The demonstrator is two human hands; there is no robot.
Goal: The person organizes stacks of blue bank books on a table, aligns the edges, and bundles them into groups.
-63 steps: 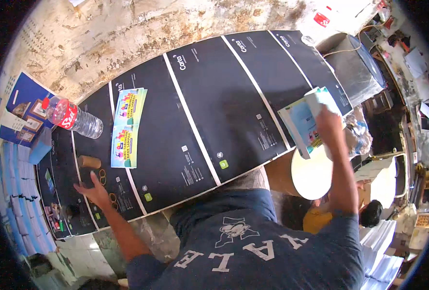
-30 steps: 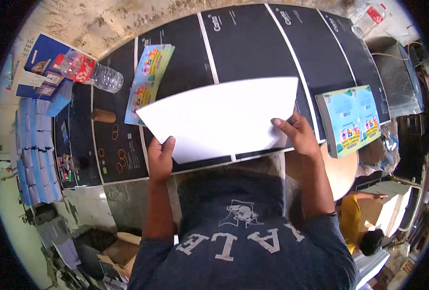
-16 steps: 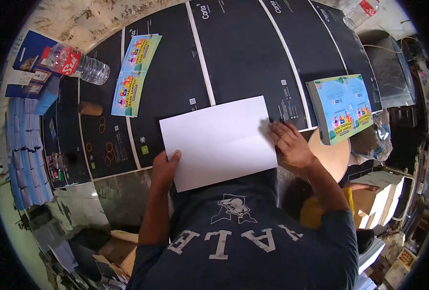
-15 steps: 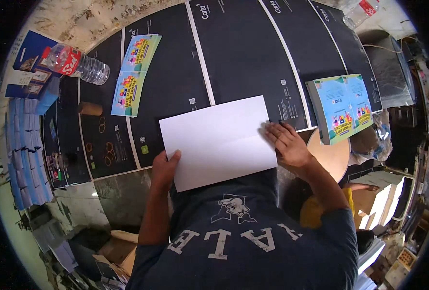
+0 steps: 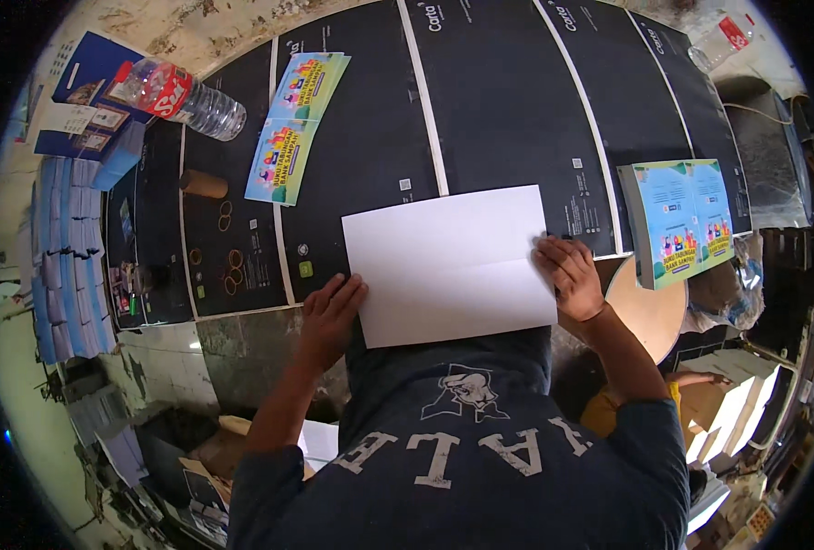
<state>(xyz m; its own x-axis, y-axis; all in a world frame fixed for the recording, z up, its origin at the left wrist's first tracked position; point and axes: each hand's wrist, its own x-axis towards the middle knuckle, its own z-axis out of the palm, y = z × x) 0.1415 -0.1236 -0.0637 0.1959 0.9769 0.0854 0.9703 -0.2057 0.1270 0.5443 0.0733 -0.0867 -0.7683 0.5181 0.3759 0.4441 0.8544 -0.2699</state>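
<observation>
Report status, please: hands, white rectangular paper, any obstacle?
Left hand, right hand: at opposite side edges of white rectangular paper. Upper face blank. No object on it.

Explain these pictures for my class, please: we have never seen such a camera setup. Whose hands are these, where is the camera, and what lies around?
There is no machine here: a person works with two bare hands. All the pictures come from one wide fisheye camera worn on the head, looking down. That is why straight edges bend near the rim and the person's dark shirt shows below.

The left hand touches the left edge of some white paper, and the right hand its right edge. Whether the thumbs pinch underneath is hidden.

On the black tabletop are colourful printed sheets, a brown cylinder and small loops. To the right is a thick printed stack; toward the far left, a clear bottle.
</observation>
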